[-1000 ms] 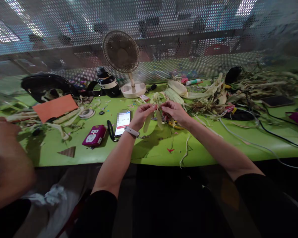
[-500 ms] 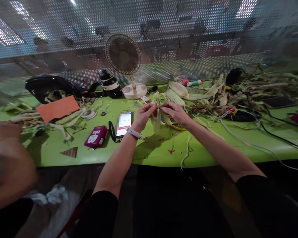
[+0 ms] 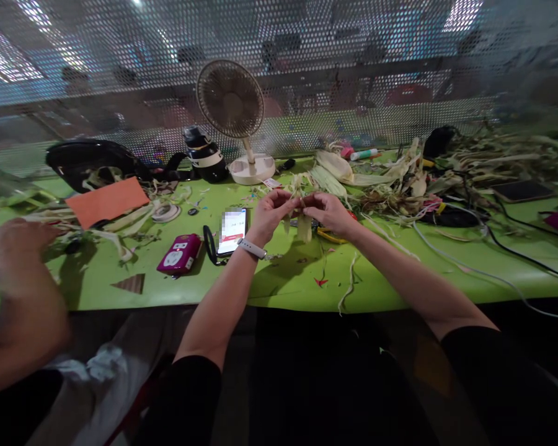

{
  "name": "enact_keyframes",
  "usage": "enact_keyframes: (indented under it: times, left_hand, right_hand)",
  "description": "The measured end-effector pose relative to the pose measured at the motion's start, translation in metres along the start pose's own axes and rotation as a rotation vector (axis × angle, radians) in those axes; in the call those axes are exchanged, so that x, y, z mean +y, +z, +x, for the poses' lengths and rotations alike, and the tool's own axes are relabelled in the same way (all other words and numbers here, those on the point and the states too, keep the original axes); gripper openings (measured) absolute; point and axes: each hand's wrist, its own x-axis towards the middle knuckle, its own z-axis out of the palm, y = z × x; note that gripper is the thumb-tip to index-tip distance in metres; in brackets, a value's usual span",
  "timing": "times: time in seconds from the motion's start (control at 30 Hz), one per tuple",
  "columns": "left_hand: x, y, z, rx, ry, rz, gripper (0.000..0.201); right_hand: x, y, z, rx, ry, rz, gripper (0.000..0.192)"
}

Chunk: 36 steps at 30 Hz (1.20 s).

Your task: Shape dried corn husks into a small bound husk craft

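Note:
Between my two hands, above the green table, is a small bundle of pale corn husk (image 3: 304, 229). Its strips stick up above the fingers and hang down below them. My left hand (image 3: 273, 215), with a light band on the wrist, pinches the bundle from the left. From the right, my right hand (image 3: 328, 214) pinches the same bundle, the fingertips of both hands nearly meeting. Fingers hide the middle of the bundle. Behind the right hand, yellow-handled scissors (image 3: 331, 236) lie partly hidden. A lit phone (image 3: 232, 232) lies left of my left wrist.
A fan (image 3: 252, 170) and a black bottle (image 3: 206, 155) stand at the back by a perforated screen. Husk heaps (image 3: 390, 192) and a white cable (image 3: 451, 263) lie to the right. Left are a purple box (image 3: 180, 254), an orange card (image 3: 108, 201) and another person's hand (image 3: 18, 241).
The husk bundle has turned a little, and a wider strip now hangs below my fingers. My hands stay nearly in place. The other person's hand at the left has shifted slightly right.

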Motion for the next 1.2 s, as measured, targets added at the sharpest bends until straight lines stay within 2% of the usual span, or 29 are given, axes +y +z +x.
enact_keyframes:
  times: [0.1, 0.2, 0.33, 0.5, 0.9, 1.03, 1.2]
  left_hand:
    - [0.0013, -0.0003, -0.0004, 0.004, -0.053, 0.008, 0.052]
    - [0.0024, 0.0007, -0.0014, -0.027, -0.082, 0.033, 0.05]
    - [0.0023, 0.0021, -0.0025, -0.077, -0.076, 0.045, 0.044]
    - [0.0022, 0.0016, -0.0037, -0.097, -0.057, 0.031, 0.043]
    - [0.0065, 0.003, -0.0054, -0.077, -0.19, -0.058, 0.041]
    - [0.0052, 0.0033, -0.0047, -0.11, -0.14, -0.043, 0.044]
    - [0.0043, 0.0004, -0.0023, -0.08, -0.076, -0.099, 0.036]
  right_hand:
    - [-0.003, -0.0012, 0.0004, 0.036, 0.028, -0.01, 0.009]
    - [-0.0042, -0.0003, 0.0007, 0.055, 0.088, 0.078, 0.008]
    - [-0.0011, 0.0007, 0.0028, 0.092, 0.131, 0.155, 0.017]
    - [0.003, -0.0008, 0.0051, 0.094, 0.144, 0.148, 0.027]
    - [-0.0013, -0.0007, 0.002, 0.073, 0.173, 0.189, 0.024]
    - [-0.0031, 0.0004, 0.001, 0.074, 0.18, 0.179, 0.023]
    - [-0.0064, 0.0007, -0.0006, 0.045, 0.14, 0.159, 0.023]
